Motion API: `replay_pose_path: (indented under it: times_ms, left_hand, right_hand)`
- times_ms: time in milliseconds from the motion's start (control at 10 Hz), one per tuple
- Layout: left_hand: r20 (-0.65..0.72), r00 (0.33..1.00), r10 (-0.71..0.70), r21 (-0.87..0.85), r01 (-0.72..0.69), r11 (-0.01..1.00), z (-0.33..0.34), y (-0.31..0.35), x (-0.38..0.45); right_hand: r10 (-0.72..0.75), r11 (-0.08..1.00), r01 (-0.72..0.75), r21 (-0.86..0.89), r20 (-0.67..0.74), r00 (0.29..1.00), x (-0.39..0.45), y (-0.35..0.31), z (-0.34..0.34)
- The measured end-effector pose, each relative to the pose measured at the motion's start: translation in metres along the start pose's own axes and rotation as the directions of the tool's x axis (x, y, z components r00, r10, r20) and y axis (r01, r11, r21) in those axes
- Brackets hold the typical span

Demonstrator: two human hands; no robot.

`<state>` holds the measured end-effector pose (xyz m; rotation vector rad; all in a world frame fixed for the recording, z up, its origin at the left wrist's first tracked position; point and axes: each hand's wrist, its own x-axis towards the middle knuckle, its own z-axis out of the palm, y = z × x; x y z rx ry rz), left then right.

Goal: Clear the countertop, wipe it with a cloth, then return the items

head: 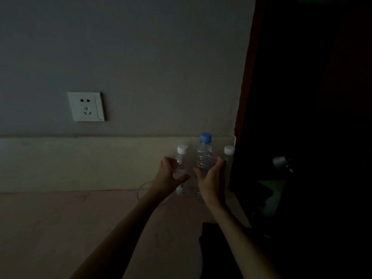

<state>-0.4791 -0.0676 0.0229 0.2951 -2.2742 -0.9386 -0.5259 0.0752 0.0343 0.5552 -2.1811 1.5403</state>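
Dim room. Left hand (171, 174) curls round a clear white-capped bottle (181, 168); its white label shows a dark mark, too blurred to read. Right hand (211, 178) grips the blue-capped water bottle (204, 156) just beside it. A second white-capped bottle (229, 152) stands at the far right against the backsplash. All sit at the table (60, 228) rear corner. Wall socket (86, 106) up left.
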Motion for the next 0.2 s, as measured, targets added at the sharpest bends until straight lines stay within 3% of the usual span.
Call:
replay_pose_path:
  times_ms: [200]
  left_hand:
    - [-0.047,0.999,0.004,-0.008,-0.004,1.0,-0.0034,0.0022,-0.0054]
  right_hand:
    - [-0.001,0.999,0.0,-0.034,-0.014,1.0,-0.0078,-0.0003,-0.0132]
